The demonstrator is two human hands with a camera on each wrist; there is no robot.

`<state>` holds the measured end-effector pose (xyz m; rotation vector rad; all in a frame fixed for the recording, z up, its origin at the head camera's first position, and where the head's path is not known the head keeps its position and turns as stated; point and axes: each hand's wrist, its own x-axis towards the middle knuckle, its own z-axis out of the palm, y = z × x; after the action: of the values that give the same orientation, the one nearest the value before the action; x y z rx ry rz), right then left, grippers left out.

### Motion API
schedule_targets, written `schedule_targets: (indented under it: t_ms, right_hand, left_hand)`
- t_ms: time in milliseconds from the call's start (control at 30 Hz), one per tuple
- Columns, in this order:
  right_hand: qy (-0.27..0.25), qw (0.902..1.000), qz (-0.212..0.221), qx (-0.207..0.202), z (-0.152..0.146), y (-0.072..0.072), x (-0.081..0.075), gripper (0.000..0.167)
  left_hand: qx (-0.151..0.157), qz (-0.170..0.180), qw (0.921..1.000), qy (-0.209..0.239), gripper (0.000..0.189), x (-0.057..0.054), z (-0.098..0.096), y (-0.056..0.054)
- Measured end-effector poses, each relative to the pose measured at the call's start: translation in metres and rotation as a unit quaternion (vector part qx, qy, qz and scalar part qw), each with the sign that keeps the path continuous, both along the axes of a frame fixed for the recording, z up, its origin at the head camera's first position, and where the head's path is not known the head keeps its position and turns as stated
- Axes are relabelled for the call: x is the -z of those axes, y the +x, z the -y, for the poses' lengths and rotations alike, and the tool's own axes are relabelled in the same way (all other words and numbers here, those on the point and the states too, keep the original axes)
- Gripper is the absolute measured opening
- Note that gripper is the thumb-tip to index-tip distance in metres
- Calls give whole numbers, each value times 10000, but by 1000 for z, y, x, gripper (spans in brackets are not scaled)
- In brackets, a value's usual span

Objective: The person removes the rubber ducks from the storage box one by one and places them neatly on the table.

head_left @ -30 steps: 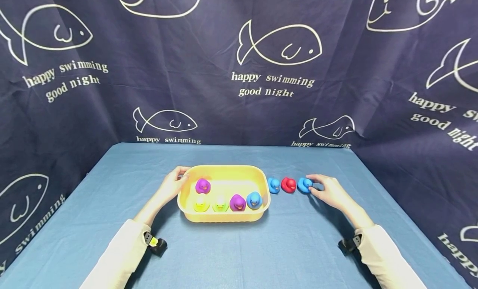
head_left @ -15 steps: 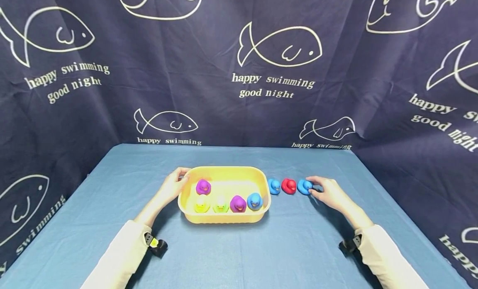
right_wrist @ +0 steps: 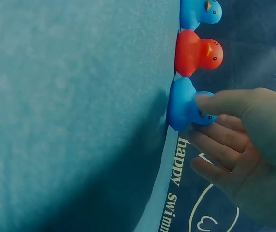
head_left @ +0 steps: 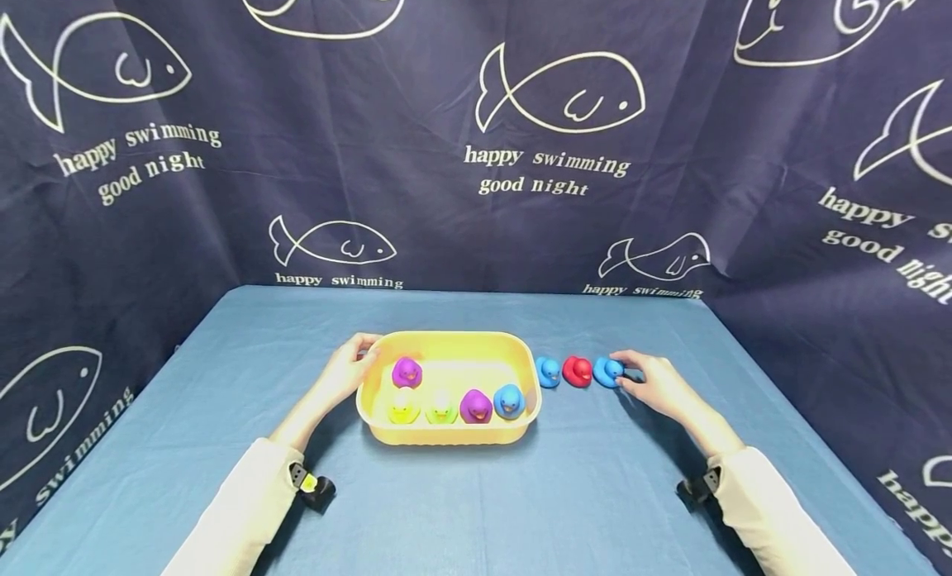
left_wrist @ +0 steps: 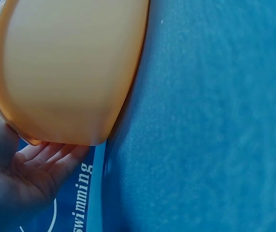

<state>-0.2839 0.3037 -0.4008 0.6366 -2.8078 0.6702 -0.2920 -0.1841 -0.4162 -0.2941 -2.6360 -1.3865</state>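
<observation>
On the blue cloth-covered surface [head_left: 476, 510], the oblong yellow plastic tub [head_left: 446, 435] has its left end gripped by the left hand [head_left: 345, 369], while the nearer right hand [head_left: 658, 382] pinches the blue toy duck [head_left: 606, 373], left of its fingers, just beside the red toy duck [head_left: 577, 372].

Tray [head_left: 449, 435] sat on desk [head_left: 491, 510], curtain [head_left: 476, 237] behind. Inside, along front wall, left to right: first duck [head_left: 404, 407], second duck [head_left: 442, 409], third duck [head_left: 476, 407], fourth duck [head_left: 509, 402]. Fifth duck [head_left: 406, 373] stood behind first, near left end. Right of tray, outside, ran row: inner duck [head_left: 549, 373] just beside tray, middle duck [head_left: 577, 372], outer duck [head_left: 607, 373] farthest right. Left hand [head_left: 345, 368] was at tray's rear left corner, right hand [head_left: 657, 383] at outer duck's right side, both touching.
</observation>
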Motion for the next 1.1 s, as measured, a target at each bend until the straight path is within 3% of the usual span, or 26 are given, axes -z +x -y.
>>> schedule_targets:
  t_ms: [433,1100]
  right_hand:
    - [87,9976,-689,-50,1,4,-7,38]
    - [-164,9923,-1188,-311,31,5,-19,37]
  left_hand:
    - [-7,5,10000,-45,29,1,1,-2]
    - [42,21,10000,12,29,0,0,0]
